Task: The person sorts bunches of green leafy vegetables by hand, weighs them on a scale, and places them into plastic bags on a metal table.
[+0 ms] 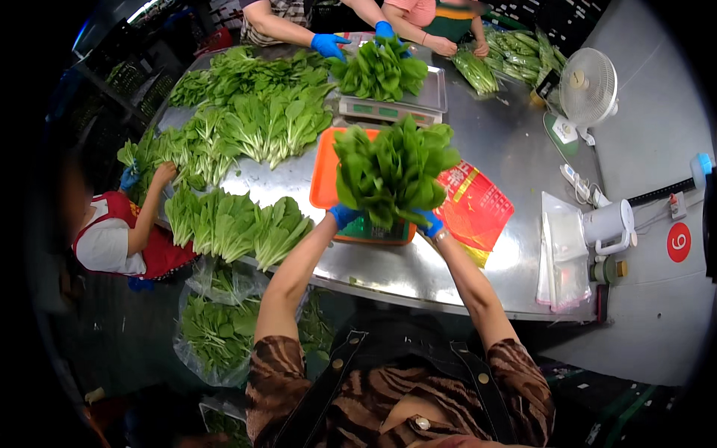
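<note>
A large bunch of leafy greens (394,168) is between my two blue-gloved hands, its leaves fanned out above the orange scale (324,175). My left hand (345,216) grips the bunch at its lower left. My right hand (429,222) holds it at the lower right; most fingers of both hands are hidden by leaves. The scale's green display (373,228) shows partly below the bunch. Whether the bunch rests on the scale, I cannot tell. A red and yellow plastic bag (478,205) lies flat beside my right hand.
Rows of greens (276,123) cover the table's left side. Across the table, blue-gloved hands (328,45) hold greens at a silver scale (433,93); another person handles bagged greens (475,71). A co-worker (123,231) stands left. Clear bags (562,254), a white jug (606,224) and a fan (588,84) are right.
</note>
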`<state>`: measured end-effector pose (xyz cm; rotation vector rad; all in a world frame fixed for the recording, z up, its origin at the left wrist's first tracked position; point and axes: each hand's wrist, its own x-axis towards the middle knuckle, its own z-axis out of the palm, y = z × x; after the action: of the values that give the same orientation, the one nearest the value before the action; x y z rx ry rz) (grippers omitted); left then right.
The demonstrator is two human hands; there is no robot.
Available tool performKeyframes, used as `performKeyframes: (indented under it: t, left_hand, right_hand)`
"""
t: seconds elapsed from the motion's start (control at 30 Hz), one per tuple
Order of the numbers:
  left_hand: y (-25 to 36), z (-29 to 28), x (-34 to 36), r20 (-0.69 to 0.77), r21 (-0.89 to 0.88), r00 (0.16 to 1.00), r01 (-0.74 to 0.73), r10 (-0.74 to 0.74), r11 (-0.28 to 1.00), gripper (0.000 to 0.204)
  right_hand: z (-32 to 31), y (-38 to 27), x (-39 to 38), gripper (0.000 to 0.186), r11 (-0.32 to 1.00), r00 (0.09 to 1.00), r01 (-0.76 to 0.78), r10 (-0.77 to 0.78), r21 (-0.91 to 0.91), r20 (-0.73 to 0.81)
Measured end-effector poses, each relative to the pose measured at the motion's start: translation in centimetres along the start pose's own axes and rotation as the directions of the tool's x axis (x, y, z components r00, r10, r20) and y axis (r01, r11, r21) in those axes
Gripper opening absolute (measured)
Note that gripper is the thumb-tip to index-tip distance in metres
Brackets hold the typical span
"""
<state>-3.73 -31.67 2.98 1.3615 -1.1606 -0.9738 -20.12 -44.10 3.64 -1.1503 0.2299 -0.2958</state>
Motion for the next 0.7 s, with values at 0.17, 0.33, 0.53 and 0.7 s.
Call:
performKeyframes:
  t: [0.17,0.33,0.53,0.7]
  left_hand:
    - [2.4,1.9,-1.0,-0.049,-0.11,0.994,-0.102,0.097,0.989,0.047]
    - [2.2,1.7,-1.2,-0.1,0.269,0.972,-0.178,0.211,0.947,0.055]
    - [3.9,7.1,2.2,-0.298,0.023,0.917,-0.269,0.264,0.963,0.05]
    - [6.8,11.2,4.0,-0.327,0.547,0.712,-0.393,0.621,0.739,0.038]
  right_hand:
    - [-3.0,1.7,1.9,0.049,0.903,0.996,0.087,-0.07,-0.42,0.056]
    - [0.3,0.0,1.7,0.046,0.696,0.976,0.193,-0.209,-0.692,0.062]
    - [-4.1,0.0,1.9,0.047,0.612,0.955,0.224,-0.293,-0.758,0.046]
    - [-8.4,1.7,-1.5,0.049,0.953,0.945,0.278,-0.294,-0.123,-0.14]
